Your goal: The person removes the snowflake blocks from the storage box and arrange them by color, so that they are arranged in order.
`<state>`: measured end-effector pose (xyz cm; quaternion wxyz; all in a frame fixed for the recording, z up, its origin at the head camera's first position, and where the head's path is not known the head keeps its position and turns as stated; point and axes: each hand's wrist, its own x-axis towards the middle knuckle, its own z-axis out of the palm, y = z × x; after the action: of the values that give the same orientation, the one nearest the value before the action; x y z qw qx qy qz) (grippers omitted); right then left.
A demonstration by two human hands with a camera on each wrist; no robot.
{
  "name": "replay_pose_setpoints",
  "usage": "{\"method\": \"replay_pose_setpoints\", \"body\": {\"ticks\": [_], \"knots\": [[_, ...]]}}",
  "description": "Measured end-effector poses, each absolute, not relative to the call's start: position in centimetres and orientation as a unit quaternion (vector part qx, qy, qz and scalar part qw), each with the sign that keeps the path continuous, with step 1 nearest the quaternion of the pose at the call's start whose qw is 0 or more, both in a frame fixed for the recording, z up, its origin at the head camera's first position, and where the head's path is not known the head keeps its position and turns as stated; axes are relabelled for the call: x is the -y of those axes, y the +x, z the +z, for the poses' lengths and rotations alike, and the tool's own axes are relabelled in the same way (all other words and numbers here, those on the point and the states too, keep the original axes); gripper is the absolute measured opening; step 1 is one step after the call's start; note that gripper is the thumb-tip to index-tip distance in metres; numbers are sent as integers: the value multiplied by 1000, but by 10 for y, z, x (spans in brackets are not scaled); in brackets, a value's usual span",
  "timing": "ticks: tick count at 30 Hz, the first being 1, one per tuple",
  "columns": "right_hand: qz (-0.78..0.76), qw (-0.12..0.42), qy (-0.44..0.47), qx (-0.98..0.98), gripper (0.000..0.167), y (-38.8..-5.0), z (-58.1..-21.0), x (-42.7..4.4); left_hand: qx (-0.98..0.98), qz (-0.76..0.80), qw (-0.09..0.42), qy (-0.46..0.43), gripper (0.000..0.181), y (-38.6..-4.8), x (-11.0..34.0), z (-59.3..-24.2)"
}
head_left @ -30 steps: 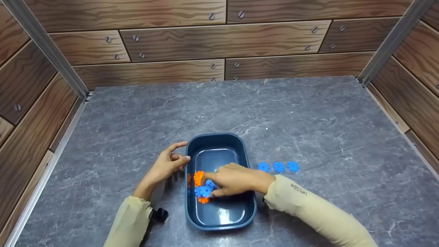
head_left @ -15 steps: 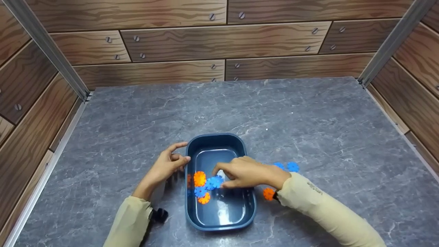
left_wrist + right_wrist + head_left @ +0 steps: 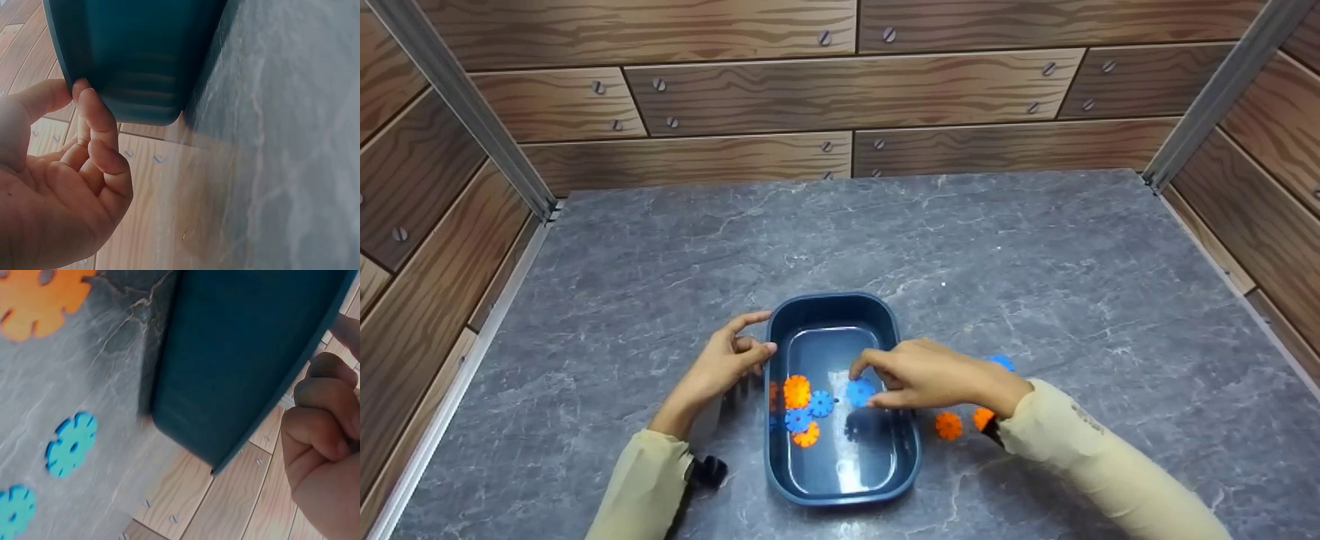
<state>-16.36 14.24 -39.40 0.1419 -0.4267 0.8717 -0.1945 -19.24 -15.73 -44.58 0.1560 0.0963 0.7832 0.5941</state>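
Observation:
A dark blue rectangular plastic box [image 3: 844,498] stands on the table. My left hand [image 3: 720,360] grips its left rim with thumb and fingertips; in the left wrist view the fingers lie against the outer wall. Over the box's right half, my right hand [image 3: 934,373] pinches a blue notched plastic disc [image 3: 859,391], raised above the floor. That disc is out of sight in the right wrist view. At the left inside the box lie an orange disc [image 3: 797,391], a blue disc [image 3: 820,403], another blue disc [image 3: 798,419] and a lower orange disc [image 3: 806,434].
Right of the box, an orange disc [image 3: 949,425], a second orange disc [image 3: 983,417] and a blue disc [image 3: 1001,363] lie on the marbled table [image 3: 840,240], partly behind my right wrist. Blue discs [image 3: 71,445] show beside the box in the right wrist view. Wood-patterned walls [image 3: 840,90] surround the table.
My right hand has moved right across the box, drawing a blue disc away from the cluster at the left. Orange discs on the table came out from behind its wrist. My left hand stays put.

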Motion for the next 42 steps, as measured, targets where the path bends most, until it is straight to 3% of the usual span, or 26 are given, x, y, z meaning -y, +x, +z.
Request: {"method": "replay_pose_setpoints", "body": {"ticks": [19,42], "knots": [[-265,73,-375,-885,28,-154,-384,-220,-788,589,161,84,56,-192,154,-443],[-272,95,-236,-928,33,-145,-409,-308,-783,592,161,98,56,-192,157,-446]]}}
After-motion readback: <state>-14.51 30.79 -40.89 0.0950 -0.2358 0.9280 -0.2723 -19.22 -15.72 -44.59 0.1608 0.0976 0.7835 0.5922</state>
